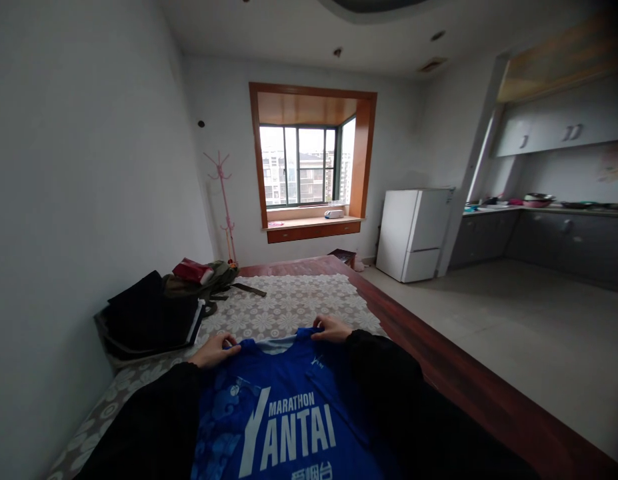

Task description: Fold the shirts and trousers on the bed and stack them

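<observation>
A blue T-shirt (289, 407) with white "MARATHON YANTAI" lettering lies spread out, front side up, its neckline pointing away from me. My left hand (215, 349) pinches the cloth at the left shoulder, beside the collar. At the right shoulder my right hand (331, 329) grips the fabric between thumb and fingers. The pale inside of the collar shows between both hands. Below the lettering the shirt runs out of the bottom of the view, and my dark sleeves cover parts of its sides.
A patterned lace cloth (289, 303) covers the dark red wooden table (413, 333). Black bags (149, 317) and a green backpack (213, 277) with a red pouch (191, 270) sit at the left by the wall. A pink coat stand (225, 200) and a white fridge (413, 230) stand beyond.
</observation>
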`<action>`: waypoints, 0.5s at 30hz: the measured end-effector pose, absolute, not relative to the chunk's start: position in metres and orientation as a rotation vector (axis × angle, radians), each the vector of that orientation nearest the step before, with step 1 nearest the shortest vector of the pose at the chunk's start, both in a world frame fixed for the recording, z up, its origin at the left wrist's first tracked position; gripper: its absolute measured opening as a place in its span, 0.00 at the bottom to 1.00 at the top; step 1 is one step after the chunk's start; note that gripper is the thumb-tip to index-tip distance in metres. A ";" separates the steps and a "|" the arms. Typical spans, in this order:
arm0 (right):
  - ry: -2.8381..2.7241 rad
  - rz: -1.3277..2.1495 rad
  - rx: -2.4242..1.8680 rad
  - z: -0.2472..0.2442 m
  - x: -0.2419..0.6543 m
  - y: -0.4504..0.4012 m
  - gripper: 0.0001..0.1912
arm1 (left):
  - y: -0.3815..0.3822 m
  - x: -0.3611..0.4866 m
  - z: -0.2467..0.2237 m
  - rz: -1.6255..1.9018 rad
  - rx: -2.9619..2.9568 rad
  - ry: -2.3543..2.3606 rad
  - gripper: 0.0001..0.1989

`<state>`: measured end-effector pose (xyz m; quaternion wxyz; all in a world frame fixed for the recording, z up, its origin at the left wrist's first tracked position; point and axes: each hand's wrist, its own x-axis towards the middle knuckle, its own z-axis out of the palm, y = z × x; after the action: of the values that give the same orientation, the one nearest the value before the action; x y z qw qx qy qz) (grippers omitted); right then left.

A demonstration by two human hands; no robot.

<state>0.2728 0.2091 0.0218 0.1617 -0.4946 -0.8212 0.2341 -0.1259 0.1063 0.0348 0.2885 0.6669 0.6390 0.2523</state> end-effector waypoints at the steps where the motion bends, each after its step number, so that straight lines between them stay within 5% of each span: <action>1: -2.344 0.690 -1.384 0.022 0.272 0.211 0.12 | 0.108 -0.126 0.033 0.708 1.756 1.676 0.26; 8: -2.325 0.635 -1.055 0.051 0.271 0.228 0.10 | 0.123 -0.143 0.044 0.991 1.662 1.566 0.25; 15: -2.440 0.460 -1.083 0.045 0.248 0.244 0.18 | 0.136 -0.144 0.032 0.944 1.813 1.762 0.10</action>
<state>0.2483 0.2445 0.0449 0.2146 -0.3905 -0.8798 0.1658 -0.1436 0.1362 0.0317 0.2199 0.6553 0.6370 0.3412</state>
